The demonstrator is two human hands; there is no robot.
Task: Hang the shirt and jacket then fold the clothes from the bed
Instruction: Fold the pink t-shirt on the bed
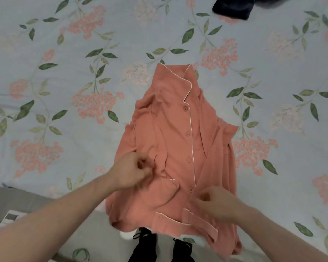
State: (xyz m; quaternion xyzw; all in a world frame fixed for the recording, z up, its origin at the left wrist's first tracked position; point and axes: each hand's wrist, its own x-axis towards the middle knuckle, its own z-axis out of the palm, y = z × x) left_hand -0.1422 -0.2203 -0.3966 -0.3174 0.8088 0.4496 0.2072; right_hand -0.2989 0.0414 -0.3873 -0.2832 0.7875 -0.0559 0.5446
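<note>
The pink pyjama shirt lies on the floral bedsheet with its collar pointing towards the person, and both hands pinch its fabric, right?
Not quite. In the head view the pink pyjama shirt has its collar pointing away from the person. It does lie on the floral bedsheet, and the left hand and right hand pinch its fabric.

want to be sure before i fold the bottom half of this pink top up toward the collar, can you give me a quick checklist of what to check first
1. Both sides folded in over the front: ok, the pink pyjama top lies narrowed, sleeves tucked across the body.
2. Left hand has a grip: ok, its fingers pinch fabric at the left fold.
3. Right hand has a grip: ok, its fingers pinch fabric by the button placket.
4. Fabric smooth: not ok, wrinkles bunch near the left hand and the right edge.
5. Hem on the bed: not ok, the lower end hangs past the edge of the floral bedsheet.
6. Landing spot by the collar: ok, the dark garment lies far off.
</note>
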